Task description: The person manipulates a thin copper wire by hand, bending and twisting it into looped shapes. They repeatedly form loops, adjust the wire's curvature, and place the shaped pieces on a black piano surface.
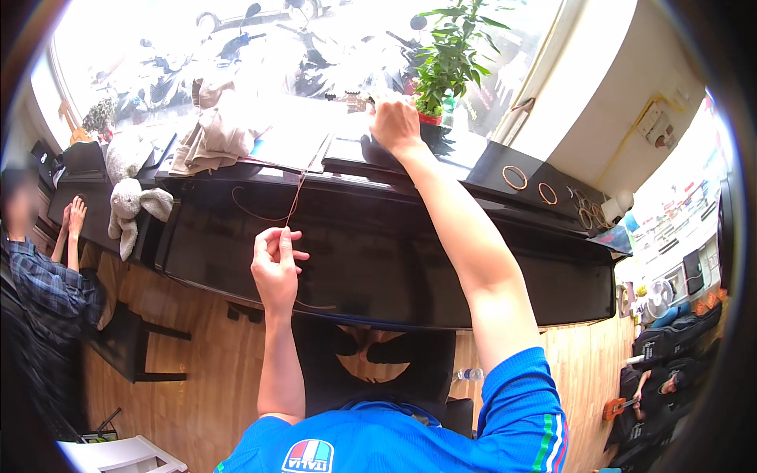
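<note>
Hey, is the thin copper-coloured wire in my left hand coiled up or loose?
Loose: above your left hand, the thin copper-coloured wire spreads in a wide, open curve over the long black panel.

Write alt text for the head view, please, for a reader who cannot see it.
A person's left hand pinches a thin wire over a black surface, while the right hand, its contents unclear, reaches beside a potted plant at a bright window. A plush toy and cloth lie to the left, coils to the right.
</note>
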A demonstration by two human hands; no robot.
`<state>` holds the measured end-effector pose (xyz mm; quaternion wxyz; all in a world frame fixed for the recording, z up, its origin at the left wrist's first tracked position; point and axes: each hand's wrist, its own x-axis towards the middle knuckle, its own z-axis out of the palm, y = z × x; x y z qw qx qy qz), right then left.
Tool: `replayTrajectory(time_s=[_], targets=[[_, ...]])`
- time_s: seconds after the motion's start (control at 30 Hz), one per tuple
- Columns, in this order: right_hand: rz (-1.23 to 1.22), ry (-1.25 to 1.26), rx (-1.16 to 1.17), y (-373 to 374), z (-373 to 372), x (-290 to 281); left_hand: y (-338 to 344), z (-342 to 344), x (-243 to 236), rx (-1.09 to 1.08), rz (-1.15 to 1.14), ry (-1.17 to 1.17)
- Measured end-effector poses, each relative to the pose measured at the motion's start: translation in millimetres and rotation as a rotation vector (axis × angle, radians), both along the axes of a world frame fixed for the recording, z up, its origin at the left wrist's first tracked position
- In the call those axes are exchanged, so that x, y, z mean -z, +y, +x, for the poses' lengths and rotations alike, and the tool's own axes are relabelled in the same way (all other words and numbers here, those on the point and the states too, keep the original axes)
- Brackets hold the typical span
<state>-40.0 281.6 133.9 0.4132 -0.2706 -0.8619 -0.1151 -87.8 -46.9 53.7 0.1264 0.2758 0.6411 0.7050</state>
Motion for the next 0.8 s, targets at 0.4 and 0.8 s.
replayTrajectory(time_s=[0.4, 0.8], targets=[[-0.554, 0.643, -0.165, -230.6, 189.2, 99.0, 12.3, -10.0, 24.6, -0.214, -0.151, 0.288], [-0.742, 0.698, -0.055, -243.3, 235.4, 140.6, -8.7, 0.2, 4.9, -0.366, -0.265, 0.680]])
